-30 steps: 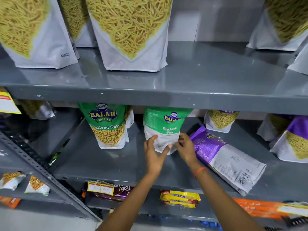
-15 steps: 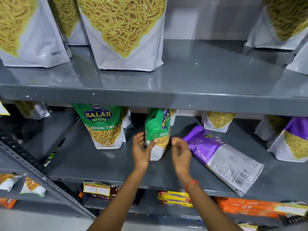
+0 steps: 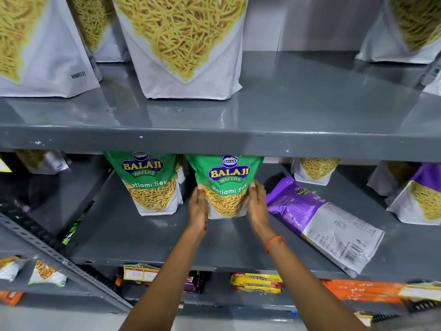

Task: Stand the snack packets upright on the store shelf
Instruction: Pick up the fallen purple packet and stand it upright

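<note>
A green Ratlami Sev packet (image 3: 226, 185) stands upright on the middle grey shelf (image 3: 143, 235), its front label facing me. My left hand (image 3: 199, 209) presses its left edge and my right hand (image 3: 257, 206) presses its right edge, so the packet is held between both palms. A second green Ratlami Sev packet (image 3: 149, 182) stands upright just to the left. To the right, a purple and white packet (image 3: 319, 220) lies flat on the same shelf, back side up with its barcode toward the shelf's front edge.
Large white sev bags (image 3: 181, 44) stand on the upper shelf (image 3: 286, 139), whose front lip hides the green packets' tops. More white and purple packets (image 3: 420, 199) stand at the right. Smaller packs (image 3: 257, 283) lie on the lower shelf, and a slotted shelf rail (image 3: 47, 252) runs at the left.
The green packet has been turned from back and edge-on to front-facing, and now stands upright beside the other green packet. Both hands have moved onto its two sides.
</note>
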